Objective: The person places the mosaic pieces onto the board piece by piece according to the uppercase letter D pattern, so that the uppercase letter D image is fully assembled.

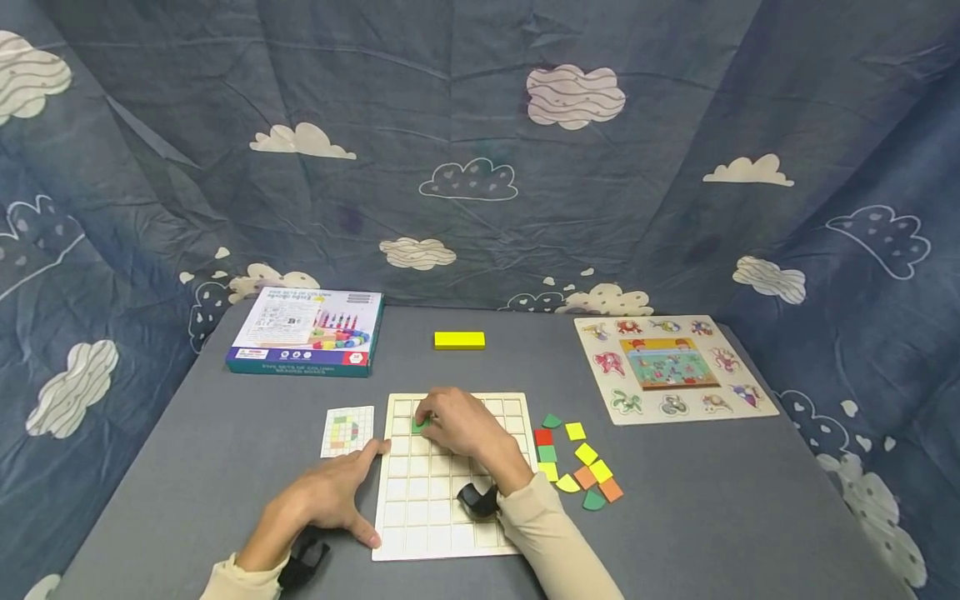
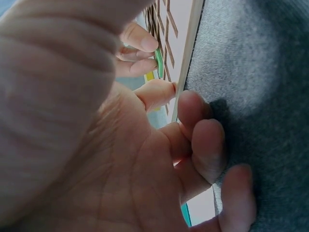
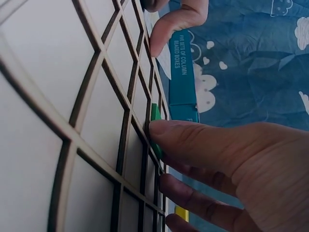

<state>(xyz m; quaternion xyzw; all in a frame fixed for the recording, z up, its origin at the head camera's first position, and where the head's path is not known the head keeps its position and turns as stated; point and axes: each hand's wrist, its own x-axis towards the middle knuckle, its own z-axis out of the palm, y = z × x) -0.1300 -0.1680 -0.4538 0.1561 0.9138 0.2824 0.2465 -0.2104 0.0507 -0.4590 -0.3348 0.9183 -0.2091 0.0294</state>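
Note:
A pale wooden board (image 1: 419, 536) with a raised grid lies at the front middle of the table. Over its upper left part, my right hand (image 1: 462, 423) pinches a green tile (image 3: 155, 111) between thumb and fingers, at the grid's surface. The tile (image 1: 417, 428) is partly covered by the fingertips. My left hand (image 1: 327, 493) is spread along the board's left edge, thumb near the lower corner and a fingertip at the upper left side. Just beyond that hand lies a white card (image 1: 335, 433) printed with a coloured grid pattern.
Right of the board lie several loose tiles, among them a red square (image 1: 543, 437) and an orange square (image 1: 611, 490). Farther back are a boxed bead set (image 1: 300, 333), a yellow block (image 1: 459, 340) and a sea-animal puzzle board (image 1: 660, 400). A cloud-patterned cloth (image 1: 480, 225) hangs behind.

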